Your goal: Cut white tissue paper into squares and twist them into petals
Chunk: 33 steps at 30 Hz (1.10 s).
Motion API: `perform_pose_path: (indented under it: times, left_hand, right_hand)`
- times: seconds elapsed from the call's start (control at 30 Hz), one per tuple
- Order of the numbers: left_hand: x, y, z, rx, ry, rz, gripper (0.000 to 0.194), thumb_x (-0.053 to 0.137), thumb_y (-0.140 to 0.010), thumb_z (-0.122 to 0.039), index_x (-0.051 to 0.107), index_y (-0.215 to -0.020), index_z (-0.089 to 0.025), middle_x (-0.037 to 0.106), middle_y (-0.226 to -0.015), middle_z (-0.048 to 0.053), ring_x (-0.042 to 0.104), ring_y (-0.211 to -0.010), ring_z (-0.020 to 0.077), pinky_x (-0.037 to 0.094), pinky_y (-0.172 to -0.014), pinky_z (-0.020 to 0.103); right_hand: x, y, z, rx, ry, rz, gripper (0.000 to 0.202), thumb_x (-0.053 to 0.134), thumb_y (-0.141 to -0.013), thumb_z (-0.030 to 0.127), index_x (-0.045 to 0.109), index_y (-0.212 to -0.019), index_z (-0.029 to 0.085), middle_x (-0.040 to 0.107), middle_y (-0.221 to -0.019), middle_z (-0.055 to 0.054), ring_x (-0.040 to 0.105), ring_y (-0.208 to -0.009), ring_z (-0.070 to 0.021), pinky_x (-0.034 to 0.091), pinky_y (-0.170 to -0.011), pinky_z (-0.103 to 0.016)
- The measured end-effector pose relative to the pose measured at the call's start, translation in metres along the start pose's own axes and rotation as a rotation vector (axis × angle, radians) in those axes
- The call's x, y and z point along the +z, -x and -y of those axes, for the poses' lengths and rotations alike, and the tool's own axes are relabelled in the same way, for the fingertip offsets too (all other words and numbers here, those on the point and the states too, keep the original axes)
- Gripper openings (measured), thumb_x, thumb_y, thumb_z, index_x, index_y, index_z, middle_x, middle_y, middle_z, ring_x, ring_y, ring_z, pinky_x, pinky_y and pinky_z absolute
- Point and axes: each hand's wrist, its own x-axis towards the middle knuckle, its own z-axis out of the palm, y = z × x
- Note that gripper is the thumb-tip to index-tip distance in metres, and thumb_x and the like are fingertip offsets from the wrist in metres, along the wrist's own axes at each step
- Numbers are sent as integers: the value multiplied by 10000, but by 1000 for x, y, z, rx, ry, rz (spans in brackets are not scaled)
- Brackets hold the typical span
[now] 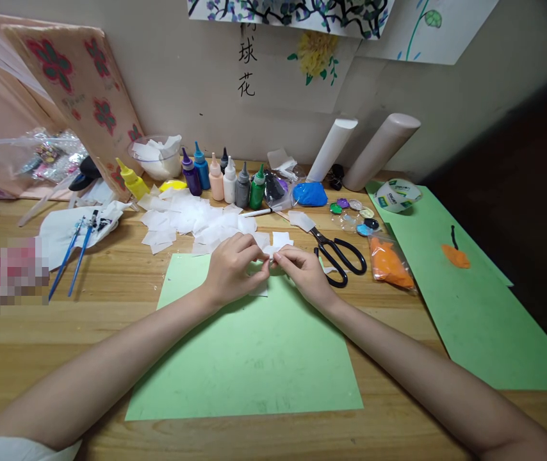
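A grainy wooden table (254, 442) lay beneath a smooth, rectangular green sheet (249, 365). Over its far part, your left hand (232, 269) and right hand (308, 274) pinched a small, thin white paper piece (270, 250), mostly hidden by fingertips.

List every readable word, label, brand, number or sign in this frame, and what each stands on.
"球花": white paper sheet with a yellow flower; the character above is partly covered.
Green print on the round white tape roll: too distorted to read.
Small writing on the pink board with red-and-green flowers: too blurred to read.
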Motion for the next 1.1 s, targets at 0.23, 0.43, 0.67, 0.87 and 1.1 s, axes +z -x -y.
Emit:
perform_pose_path:
  times: [0.23,0.43,0.67,0.87,1.1]
  left_hand:
    - [1,0,2,-23,41,-12,126,574,-771,-239,598,-669,-169,539,-654,12,479,-645,128,376,-572,255]
    - [2,1,4,-46,87,-30,95,584,-758,-224,591,-678,-172,530,-645,1,484,-647,127,384,-574,256]
    - [2,2,4,-64,97,-26,69,590,-743,-204,596,-684,-170,530,-645,-2,485,-647,128,386,-571,258]
    - [2,1,4,-71,95,-6,77,585,-748,-208,598,-682,-171,535,-650,3,486,-654,133,390,-577,262]
    - [0,-1,2,-60,115,116,132,565,-786,-264,625,-867,-179,557,-806,40,512,-774,162,423,-666,288]
  right_hand:
    - [0,2,3,1,20,31,217,568,-821,330,663,-719,163,573,-706,-33,494,-668,-149,362,-591,-278]
    - [1,2,2,-23,42,23,126,595,-785,258,676,-769,163,569,-716,-31,482,-643,-138,351,-554,-270]
    - [1,1,2,-35,51,32,118,595,-772,237,684,-779,159,570,-706,-26,463,-616,-120,350,-538,-255]
    - [1,1,2,-29,67,13,125,600,-767,253,682,-759,159,571,-693,-23,462,-610,-121,362,-542,-256]
    - [1,1,-5,4,40,-51,118,607,-775,273,659,-753,169,619,-755,-34,522,-661,-141,393,-586,-268]
